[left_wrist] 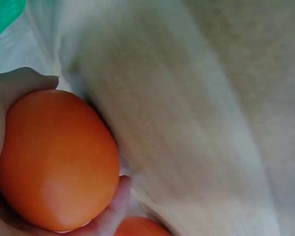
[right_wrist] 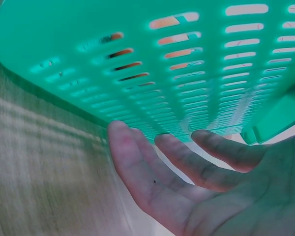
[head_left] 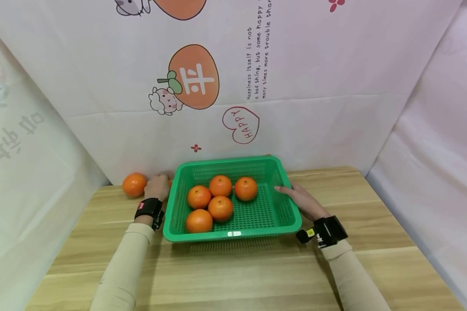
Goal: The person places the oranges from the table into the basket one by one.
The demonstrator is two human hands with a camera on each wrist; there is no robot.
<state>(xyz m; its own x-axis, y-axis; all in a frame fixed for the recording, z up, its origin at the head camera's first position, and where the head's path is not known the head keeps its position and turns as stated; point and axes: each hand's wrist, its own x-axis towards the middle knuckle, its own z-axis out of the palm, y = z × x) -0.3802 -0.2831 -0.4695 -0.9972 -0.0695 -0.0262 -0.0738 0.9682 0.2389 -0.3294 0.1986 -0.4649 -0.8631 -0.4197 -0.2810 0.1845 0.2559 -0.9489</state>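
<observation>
My left hand (head_left: 157,188) grips an orange (left_wrist: 59,162) beside the left end of a green plastic basket (head_left: 233,236); thumb and fingers curl round the fruit in the left wrist view. From the head, the hand mostly hides that fruit. Another orange (head_left: 134,185) lies on the table just left of this hand. My right hand (head_left: 305,202) holds the basket's right side, its thumb over the rim and its fingers against the slotted outer wall, as the right wrist view shows. Several oranges (head_left: 220,208) sit in the basket, mostly toward its left half.
The basket stands on a wood-grain table (head_left: 233,276). A white printed cloth (head_left: 315,129) hangs right behind the table's back edge, with more white cloth (head_left: 443,142) at both sides. A sliver of orange colour shows behind the basket's far rim.
</observation>
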